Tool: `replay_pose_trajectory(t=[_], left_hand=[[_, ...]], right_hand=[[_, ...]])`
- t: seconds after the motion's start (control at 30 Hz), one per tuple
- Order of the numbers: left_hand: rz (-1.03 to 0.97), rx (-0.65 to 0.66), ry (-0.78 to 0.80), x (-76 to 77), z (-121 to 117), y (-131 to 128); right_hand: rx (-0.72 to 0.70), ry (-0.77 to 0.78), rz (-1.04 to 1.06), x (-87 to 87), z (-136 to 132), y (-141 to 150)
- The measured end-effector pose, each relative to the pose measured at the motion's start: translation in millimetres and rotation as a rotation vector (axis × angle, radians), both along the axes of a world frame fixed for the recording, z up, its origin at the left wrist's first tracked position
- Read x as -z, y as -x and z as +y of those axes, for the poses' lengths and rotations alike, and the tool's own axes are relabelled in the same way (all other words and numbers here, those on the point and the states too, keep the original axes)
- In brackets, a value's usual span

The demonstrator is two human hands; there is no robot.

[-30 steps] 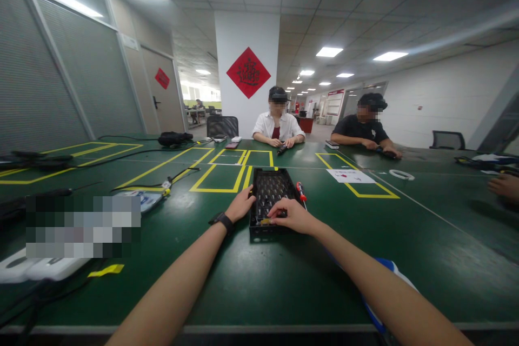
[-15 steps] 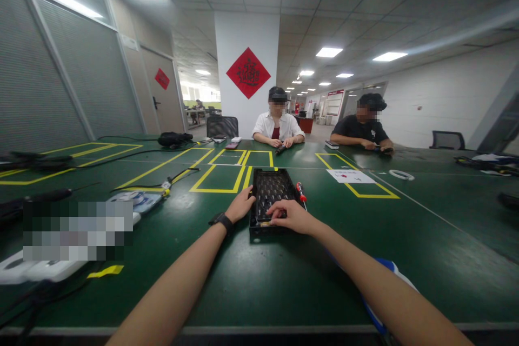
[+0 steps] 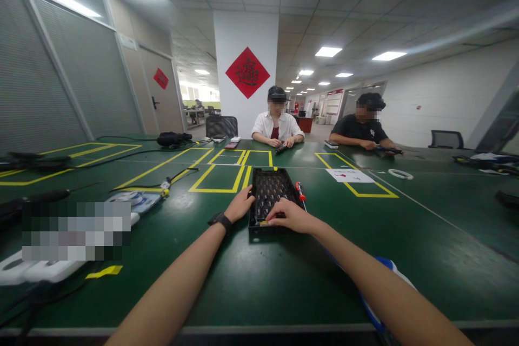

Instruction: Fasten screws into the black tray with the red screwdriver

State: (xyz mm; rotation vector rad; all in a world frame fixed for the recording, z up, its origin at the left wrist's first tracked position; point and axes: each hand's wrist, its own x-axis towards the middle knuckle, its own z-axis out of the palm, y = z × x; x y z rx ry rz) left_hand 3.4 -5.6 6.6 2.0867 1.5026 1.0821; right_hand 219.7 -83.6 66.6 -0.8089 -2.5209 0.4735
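A black rectangular case (image 3: 279, 184) with rows of small sockets or bits inside lies lengthwise in front of me on the green table. My left hand (image 3: 240, 204) grips its left side wall, the fingers partly hidden by the rim. Over the case's near right part, my right hand (image 3: 288, 215) is closed in a pinch at the near compartment. A small yellowish piece (image 3: 264, 223) lies by those fingertips; whether they hold it or something else I cannot make out. Just right of the case rests a red-handled screwdriver (image 3: 300, 192).
Left stand a white power strip (image 3: 121, 235), a blue-white pack (image 3: 140, 201) and a dark power tool (image 3: 34, 203) with cables. A printed sheet (image 3: 351, 175) and a white ring (image 3: 400, 174) lie right. A blue-white object (image 3: 379, 292) is partly under my right forearm. Two people sit opposite.
My right fingertips have shifted slightly left and down, drawing closer together by the yellowish piece. My left hand stays on the case. The hand of the person at the far right has moved rightward.
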Motion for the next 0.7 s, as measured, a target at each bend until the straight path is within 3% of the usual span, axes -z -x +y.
replay_pose_trajectory(t=[0.3, 0.43, 0.53, 0.7], left_hand=[[-0.014, -0.006, 0.006, 0.4, 1.4, -1.4], [-0.090, 0.007, 0.054, -2.2, 0.2, 1.5], [-0.139, 0.041, 0.081, -3.1, -0.2, 3.9], [-0.097, 0.022, 0.048, 1.0, 1.4, 4.0]], right_hand=[[-0.053, 0.074, 0.014, -1.5, 2.9, -0.2], [-0.005, 0.116, 0.056, -0.4, 0.0, 0.5], [0.062, 0.081, 0.075, 2.4, -0.9, 0.8], [0.059, 0.018, 0.055, 6.3, 1.3, 0.5]])
